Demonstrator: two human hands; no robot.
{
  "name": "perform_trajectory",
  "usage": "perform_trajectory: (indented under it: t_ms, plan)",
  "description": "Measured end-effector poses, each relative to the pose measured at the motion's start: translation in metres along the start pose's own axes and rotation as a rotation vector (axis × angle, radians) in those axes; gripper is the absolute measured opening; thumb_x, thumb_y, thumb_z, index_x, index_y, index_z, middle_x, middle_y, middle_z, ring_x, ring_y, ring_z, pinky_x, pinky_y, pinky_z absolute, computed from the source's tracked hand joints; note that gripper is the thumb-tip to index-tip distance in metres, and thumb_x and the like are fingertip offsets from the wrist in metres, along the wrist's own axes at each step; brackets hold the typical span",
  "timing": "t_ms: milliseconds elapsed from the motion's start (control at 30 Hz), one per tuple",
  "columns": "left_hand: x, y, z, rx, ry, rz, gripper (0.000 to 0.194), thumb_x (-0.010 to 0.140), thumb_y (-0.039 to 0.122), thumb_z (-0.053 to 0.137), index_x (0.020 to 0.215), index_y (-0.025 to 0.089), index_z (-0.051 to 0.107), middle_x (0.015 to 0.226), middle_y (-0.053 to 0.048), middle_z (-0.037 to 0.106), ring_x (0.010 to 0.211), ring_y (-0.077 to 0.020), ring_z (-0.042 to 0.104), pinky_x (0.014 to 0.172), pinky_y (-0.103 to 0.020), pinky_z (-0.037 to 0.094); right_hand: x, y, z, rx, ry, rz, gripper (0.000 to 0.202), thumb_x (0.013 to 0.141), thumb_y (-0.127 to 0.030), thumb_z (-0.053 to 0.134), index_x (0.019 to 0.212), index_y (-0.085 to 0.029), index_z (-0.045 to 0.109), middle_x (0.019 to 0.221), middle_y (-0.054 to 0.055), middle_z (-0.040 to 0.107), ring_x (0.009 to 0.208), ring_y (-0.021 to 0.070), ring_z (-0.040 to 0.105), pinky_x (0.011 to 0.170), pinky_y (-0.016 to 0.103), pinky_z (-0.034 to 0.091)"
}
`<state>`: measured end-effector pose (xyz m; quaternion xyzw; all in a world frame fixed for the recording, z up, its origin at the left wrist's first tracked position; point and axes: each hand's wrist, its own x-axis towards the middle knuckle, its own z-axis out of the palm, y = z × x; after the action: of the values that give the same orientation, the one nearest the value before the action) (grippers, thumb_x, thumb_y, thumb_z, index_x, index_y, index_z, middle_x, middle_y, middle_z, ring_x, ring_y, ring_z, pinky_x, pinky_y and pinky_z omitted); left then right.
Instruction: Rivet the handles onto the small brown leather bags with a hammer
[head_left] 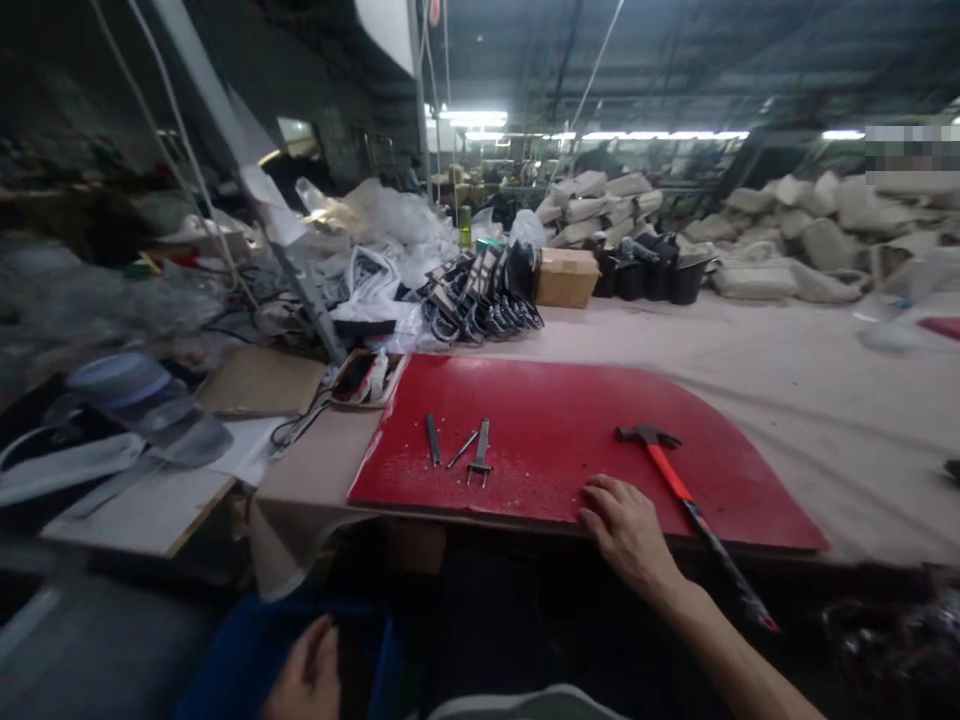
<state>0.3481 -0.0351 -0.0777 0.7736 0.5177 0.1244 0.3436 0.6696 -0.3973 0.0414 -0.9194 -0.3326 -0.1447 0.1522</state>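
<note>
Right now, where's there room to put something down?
On the red board, between the metal tools and the hammer. Also the pale tabletop between board and cardboard box. Crowded: beside that box, with dark bundles and dark containers.

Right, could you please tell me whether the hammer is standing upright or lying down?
Lying down: the hammer stretches across the red board, its handle extending past the near edge.

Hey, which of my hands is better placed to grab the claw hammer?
Probably your right hand: it rests on the red board, close beside the claw hammer. Your left hand is farther off, down by the blue bin.
</note>
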Motion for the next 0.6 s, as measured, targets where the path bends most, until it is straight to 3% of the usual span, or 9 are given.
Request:
perform_trajectory:
  t_ms: [133, 233, 367, 433, 533, 600]
  plan:
    - [0.007, 0.116, 0.004, -0.137, 0.183, 0.467, 0.041, 0.089, 0.050, 0.045, 0.107, 0.022, 0.068, 0.116, -0.014, 0.073, 0.113, -0.0293, 0.068, 0.107, -0.043, 0.052, -0.015, 0.008, 0.002, -0.017, 0.048, 0.039, 0.033, 0.099, -0.037, 0.050, 0.118, -0.018, 0.069, 0.127, 0.012, 0.063, 0.114, 0.0308, 0.058, 0.099, 0.051, 0.049]
    - [0.021, 0.187, 0.019, -0.136, 0.161, 0.653, 0.041, 0.094, 0.045, 0.043, 0.111, 0.017, 0.068, 0.122, -0.016, 0.070, 0.118, -0.0268, 0.065, 0.112, -0.041, 0.048, -0.019, 0.016, 0.003, -0.029, 0.101, 0.043, 0.036, 0.100, -0.039, 0.048, 0.116, -0.016, 0.070, 0.124, 0.013, 0.064, 0.112, 0.0313, 0.059, 0.096, 0.051, 0.050]
    - [0.039, 0.251, 0.048, 0.065, 0.035, 0.688, 0.051, 0.091, 0.047, 0.049, 0.123, 0.011, 0.065, 0.139, -0.021, 0.058, 0.135, -0.0315, 0.052, 0.118, -0.045, 0.041, -0.022, 0.023, 0.004, -0.054, 0.166, 0.042, 0.038, 0.100, -0.040, 0.046, 0.114, -0.015, 0.070, 0.122, 0.013, 0.065, 0.109, 0.0316, 0.060, 0.093, 0.051, 0.050]
    - [0.042, 0.277, 0.062, 0.217, -0.039, 0.633, 0.064, 0.088, 0.055, 0.056, 0.134, 0.012, 0.060, 0.151, -0.023, 0.046, 0.145, -0.0365, 0.040, 0.121, -0.055, 0.033, -0.023, 0.024, 0.004, -0.057, 0.176, 0.044, 0.037, 0.100, -0.040, 0.046, 0.114, -0.015, 0.070, 0.122, 0.013, 0.065, 0.109, 0.0317, 0.060, 0.092, 0.050, 0.051]
    - [0.044, 0.306, 0.074, 0.368, -0.130, 0.533, 0.080, 0.082, 0.066, 0.059, 0.143, 0.014, 0.052, 0.160, -0.026, 0.032, 0.151, -0.0422, 0.026, 0.119, -0.071, 0.020, -0.024, 0.023, 0.005, -0.036, 0.169, 0.067, 0.035, 0.100, -0.038, 0.048, 0.113, -0.015, 0.070, 0.123, 0.013, 0.064, 0.111, 0.0321, 0.059, 0.092, 0.050, 0.050]
    - [0.048, 0.314, 0.072, 0.415, -0.138, 0.515, 0.080, 0.082, 0.065, 0.059, 0.143, 0.013, 0.053, 0.159, -0.027, 0.032, 0.149, -0.0435, 0.029, 0.118, -0.070, 0.023, -0.022, 0.024, 0.008, 0.001, 0.147, 0.084, 0.033, 0.099, -0.037, 0.050, 0.115, -0.015, 0.070, 0.124, 0.013, 0.063, 0.112, 0.0322, 0.058, 0.094, 0.050, 0.049]
